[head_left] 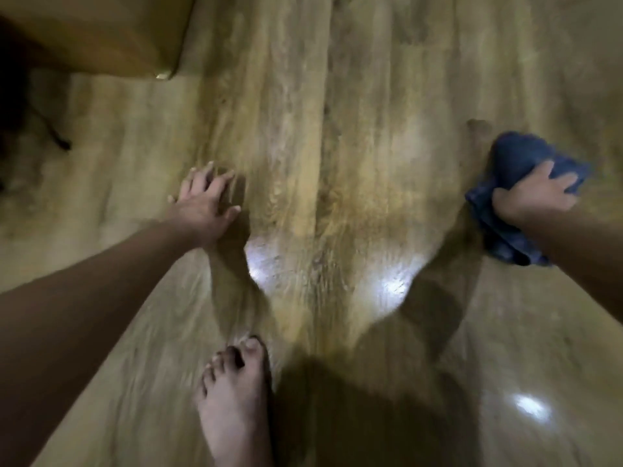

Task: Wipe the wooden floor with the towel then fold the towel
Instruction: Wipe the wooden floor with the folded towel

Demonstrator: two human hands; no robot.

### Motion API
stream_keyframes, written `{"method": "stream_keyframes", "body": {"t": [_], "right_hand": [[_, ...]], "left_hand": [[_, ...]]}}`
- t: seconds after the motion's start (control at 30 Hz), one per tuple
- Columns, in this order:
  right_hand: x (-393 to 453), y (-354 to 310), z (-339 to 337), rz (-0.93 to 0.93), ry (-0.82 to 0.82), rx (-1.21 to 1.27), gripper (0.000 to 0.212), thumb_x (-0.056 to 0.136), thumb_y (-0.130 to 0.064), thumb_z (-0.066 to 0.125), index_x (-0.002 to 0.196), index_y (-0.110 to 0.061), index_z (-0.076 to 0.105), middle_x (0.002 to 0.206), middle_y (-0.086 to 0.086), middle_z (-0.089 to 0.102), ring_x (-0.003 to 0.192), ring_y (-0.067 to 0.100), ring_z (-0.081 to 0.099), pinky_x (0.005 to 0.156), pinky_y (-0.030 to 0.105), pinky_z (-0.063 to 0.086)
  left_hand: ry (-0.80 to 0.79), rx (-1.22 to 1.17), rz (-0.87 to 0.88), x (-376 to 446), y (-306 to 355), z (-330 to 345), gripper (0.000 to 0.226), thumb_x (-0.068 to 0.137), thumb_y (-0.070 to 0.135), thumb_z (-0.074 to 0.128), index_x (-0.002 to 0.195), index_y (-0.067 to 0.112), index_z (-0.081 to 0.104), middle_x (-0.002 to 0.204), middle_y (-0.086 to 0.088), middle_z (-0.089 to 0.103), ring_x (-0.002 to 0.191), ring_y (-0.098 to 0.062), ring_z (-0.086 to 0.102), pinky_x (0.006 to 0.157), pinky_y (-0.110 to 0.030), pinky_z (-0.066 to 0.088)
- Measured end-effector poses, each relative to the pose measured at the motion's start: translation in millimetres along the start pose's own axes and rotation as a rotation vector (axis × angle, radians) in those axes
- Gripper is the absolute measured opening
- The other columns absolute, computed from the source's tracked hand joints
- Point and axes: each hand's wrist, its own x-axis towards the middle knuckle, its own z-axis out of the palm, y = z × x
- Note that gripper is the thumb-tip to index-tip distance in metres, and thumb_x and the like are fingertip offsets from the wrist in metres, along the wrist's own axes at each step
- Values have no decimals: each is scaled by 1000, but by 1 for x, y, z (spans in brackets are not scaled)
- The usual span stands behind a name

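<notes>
The wooden floor fills the view, glossy with bright light reflections. A crumpled dark blue towel lies bunched on the floor at the right. My right hand presses down on it, fingers curled into the cloth. My left hand rests flat on the bare floor at left of centre, fingers spread, holding nothing. The picture is blurred by motion.
My bare foot stands on the floor at the bottom centre. A wooden furniture piece occupies the top left corner. A dark cable or object lies on the floor by the left edge.
</notes>
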Motion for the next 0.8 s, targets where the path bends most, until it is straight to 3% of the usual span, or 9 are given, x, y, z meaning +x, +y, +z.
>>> {"method": "stream_keyframes", "body": {"t": [0.13, 0.23, 0.3, 0.37, 0.43, 0.5, 0.63, 0.8], "right_hand": [[-83, -83, 20, -277, 0, 22, 79, 74, -46, 63, 145, -26, 33, 158, 19, 25, 136, 44, 33, 102, 60, 34], [-166, -135, 32, -491, -36, 4, 73, 77, -47, 62, 142, -26, 36, 156, 19, 27, 135, 43, 33, 98, 61, 35], [-229, -157, 39, -699, -81, 26, 67, 79, -45, 62, 138, -24, 39, 150, 22, 32, 131, 45, 36, 97, 59, 37], [-290, -162, 46, -866, -88, 12, 65, 79, -44, 63, 138, -26, 42, 145, 22, 38, 126, 43, 40, 96, 55, 38], [-345, -153, 51, -1040, -128, -36, 68, 80, -44, 65, 143, -29, 42, 142, 20, 41, 123, 40, 41, 94, 52, 37], [-389, -134, 56, -1228, -172, -82, 72, 79, -45, 68, 144, -30, 42, 135, 17, 44, 118, 38, 42, 92, 50, 37], [-449, -82, 58, -1619, -257, -144, 70, 77, -46, 68, 141, -32, 43, 120, 11, 42, 103, 32, 42, 82, 45, 35], [-428, -92, 56, -1957, -304, -230, 66, 85, -44, 61, 146, -38, 37, 132, 9, 44, 112, 32, 42, 86, 46, 36]], "left_hand": [[10, -6, -211, -33, -44, 7, 66, 94, 54, 53, 152, 37, 25, 166, 2, 7, 152, -28, 6, 114, -69, 17], [0, -43, -257, -47, -55, 11, 62, 96, 56, 48, 151, 33, 28, 164, 1, 12, 151, -26, 8, 113, -69, 18], [3, -57, -205, -56, -64, 11, 57, 100, 56, 39, 150, 31, 30, 163, -4, 19, 151, -28, 14, 116, -63, 20], [58, -194, -159, -61, -69, 4, 55, 103, 53, 33, 150, 24, 34, 157, -10, 35, 145, -30, 32, 116, -51, 28], [112, -384, -154, -64, -74, -5, 52, 105, 50, 33, 148, 21, 35, 149, -7, 49, 135, -24, 47, 111, -34, 34], [114, -462, -160, -65, -77, -10, 51, 105, 49, 34, 147, 20, 36, 145, -4, 54, 130, -20, 52, 107, -27, 36], [98, -348, -166, -61, -69, -4, 57, 102, 58, 32, 147, 22, 37, 143, -13, 53, 132, -30, 48, 111, -43, 36], [93, -297, -179, -58, -61, 0, 62, 99, 66, 26, 145, 27, 37, 146, -12, 46, 138, -31, 40, 114, -47, 31]]}}
